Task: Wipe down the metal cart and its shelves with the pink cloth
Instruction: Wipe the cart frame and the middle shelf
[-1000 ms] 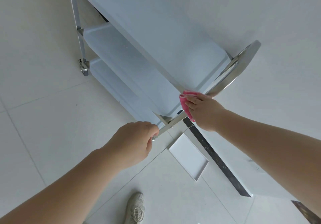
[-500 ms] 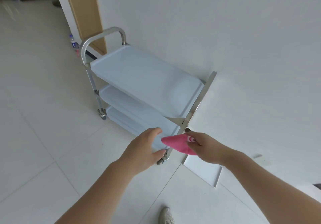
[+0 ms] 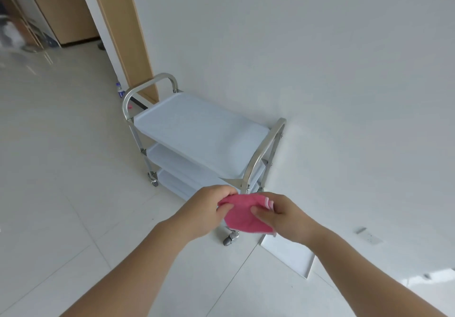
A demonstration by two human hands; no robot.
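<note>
The metal cart (image 3: 261, 154) stands against the white wall, with a pale top shelf (image 3: 199, 129) and two lower shelves (image 3: 172, 160) between steel end handles. In front of its near end I hold the pink cloth (image 3: 242, 214) in the air with both hands. My left hand (image 3: 209, 208) pinches the cloth's left edge. My right hand (image 3: 283, 214) grips its right side, thumb on top. Neither hand touches the cart. The cloth hides part of the near leg; a caster (image 3: 230, 239) shows below it.
A white tray (image 3: 293, 255) lies on the tiled floor by the wall, right of the cart. A wooden door frame (image 3: 123, 33) and a small bottle (image 3: 120, 90) stand beyond the cart's far end. Open floor spreads to the left.
Both hands left the cart's near frame and came together on the cloth. The view pulled back and rose, so the whole cart shows now.
</note>
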